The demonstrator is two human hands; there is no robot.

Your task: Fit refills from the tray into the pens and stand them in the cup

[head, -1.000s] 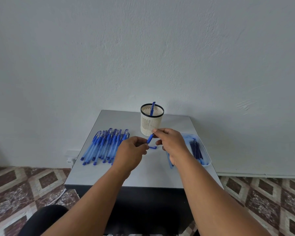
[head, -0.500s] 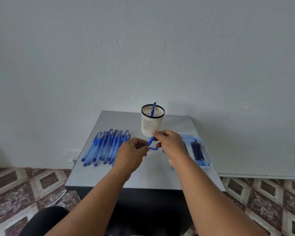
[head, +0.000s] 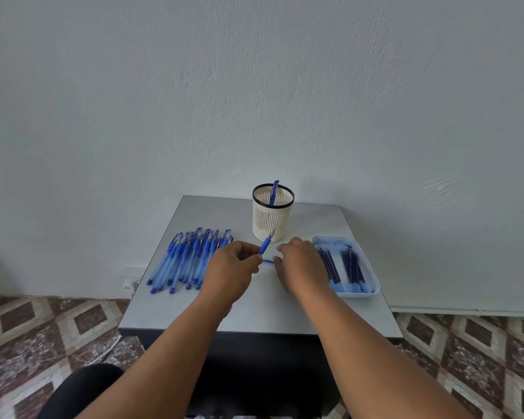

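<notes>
- Grey desk (head: 263, 309) stands against a white wall, patterned tiles below.
- Cup (head: 272, 217) at the far edge holds one pen (head: 274, 192).
- Loose pens (head: 184, 259) lie along the left edge; tray (head: 372, 276) with refills (head: 342, 266) at the right.
- Left hand (head: 231, 272) pinches a pen barrel (head: 266, 244), tip up, before the cup.
- Right hand (head: 301, 267), fingers curled, touches a blue piece (head: 268, 261); grip unclear.

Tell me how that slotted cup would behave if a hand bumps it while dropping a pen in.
The cup looks like thin slotted plastic, so probably light and easy to slide on the smooth table. It stands tall for its base and holds only one pen, leaning on the rim, so a knock near the top might tip it.
</notes>
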